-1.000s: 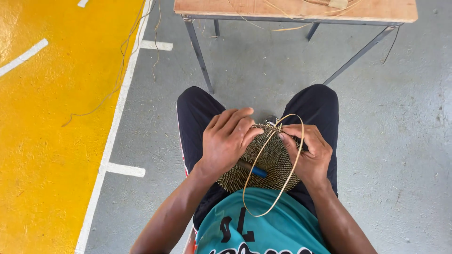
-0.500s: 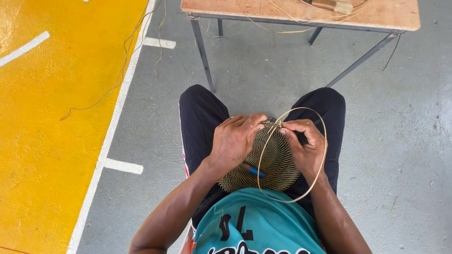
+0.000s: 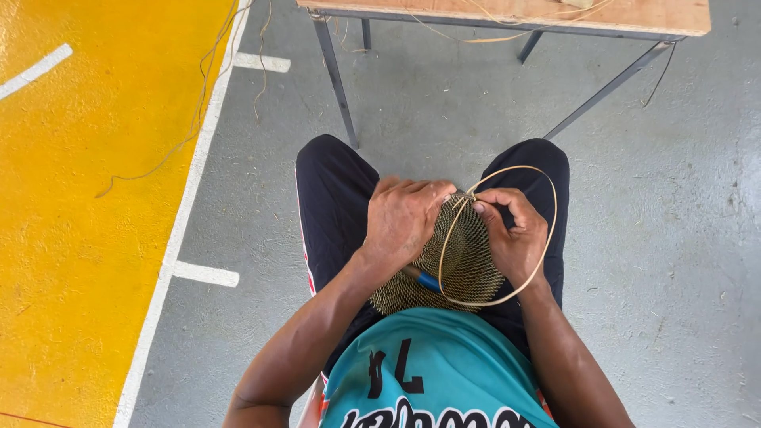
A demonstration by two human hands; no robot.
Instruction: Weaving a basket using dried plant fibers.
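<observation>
Head | both hands (image 3: 404,222) grip woven disc (image 3: 468,261) | table (image 3: 507,12) ahead

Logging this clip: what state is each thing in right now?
Left hand: gripping the woven piece's top edge.
Right hand: pinching the cane strand at that edge.
Woven piece: on the lap, unfinished.
Cane strand: looped wide around the right hand.
Blue-handled tool: lying under the left wrist.
Table: standing, loose strands on it.

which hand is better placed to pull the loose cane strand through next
Right, probably. The right hand already pinches the cane strand at the woven disc's top edge; the left hand lies across the disc, steadying it.
</observation>
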